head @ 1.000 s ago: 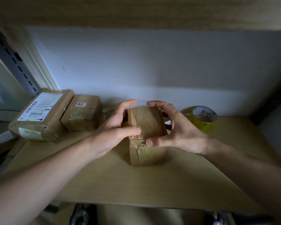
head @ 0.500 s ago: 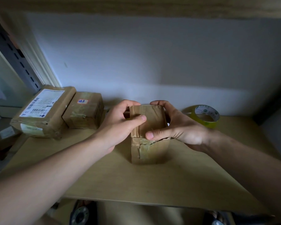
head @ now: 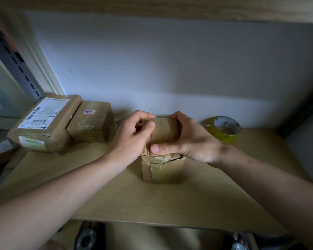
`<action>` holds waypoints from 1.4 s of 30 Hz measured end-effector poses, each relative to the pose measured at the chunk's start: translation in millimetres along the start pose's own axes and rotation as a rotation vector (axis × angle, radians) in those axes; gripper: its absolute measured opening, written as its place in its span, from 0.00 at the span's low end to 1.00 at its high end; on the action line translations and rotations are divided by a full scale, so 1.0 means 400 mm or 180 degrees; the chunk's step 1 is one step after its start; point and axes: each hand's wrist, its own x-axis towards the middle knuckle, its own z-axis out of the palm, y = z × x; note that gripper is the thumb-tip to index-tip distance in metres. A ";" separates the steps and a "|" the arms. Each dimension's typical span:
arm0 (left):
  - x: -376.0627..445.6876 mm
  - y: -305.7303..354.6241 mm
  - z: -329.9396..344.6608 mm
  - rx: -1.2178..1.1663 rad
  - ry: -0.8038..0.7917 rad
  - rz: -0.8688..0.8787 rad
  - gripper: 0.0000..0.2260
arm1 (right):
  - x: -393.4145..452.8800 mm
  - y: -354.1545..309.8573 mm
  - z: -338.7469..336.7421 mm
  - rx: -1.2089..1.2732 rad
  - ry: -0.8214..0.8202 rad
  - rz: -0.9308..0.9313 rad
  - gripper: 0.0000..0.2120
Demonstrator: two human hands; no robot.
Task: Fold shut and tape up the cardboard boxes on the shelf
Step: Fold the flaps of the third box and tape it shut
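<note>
Hands clamp small cardboard box (head: 163, 152) mid-shelf (head: 116, 195): left hand (head: 132, 136) and right hand (head: 186, 139) fingers curled over top flaps, pinning them shut for tape roll (head: 222, 129) just right

White shipping label (head: 43, 112) on the left box (head: 45, 127): barcodes, print too small to read. Orange sticker (head: 90, 111) on the neighbouring box (head: 92, 123): handwritten characters, illegible.

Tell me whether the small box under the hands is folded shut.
Shut on top: the small box has its flap lying flat, held down by left hand and right hand.
</note>
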 end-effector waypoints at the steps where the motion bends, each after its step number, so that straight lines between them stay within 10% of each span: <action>1: -0.002 0.001 0.002 -0.0029 -0.0008 0.0016 0.11 | 0.004 0.005 -0.001 0.0052 0.0046 -0.0013 0.41; 13: 0.001 0.004 0.004 -0.0049 -0.0213 0.0218 0.11 | 0.038 0.007 -0.010 0.0657 0.0236 0.0108 0.13; 22: -0.007 0.006 -0.017 -0.0018 -0.0519 0.0292 0.13 | 0.042 0.000 -0.006 0.0868 0.0403 0.0198 0.12; 30: -0.024 -0.017 -0.056 0.0131 -0.2125 0.0288 0.63 | 0.005 0.028 -0.044 0.1085 0.0459 0.0039 0.13; 42: -0.040 -0.001 -0.071 0.0979 -0.1120 0.1249 0.52 | -0.025 0.005 -0.079 0.1620 0.0519 0.0119 0.29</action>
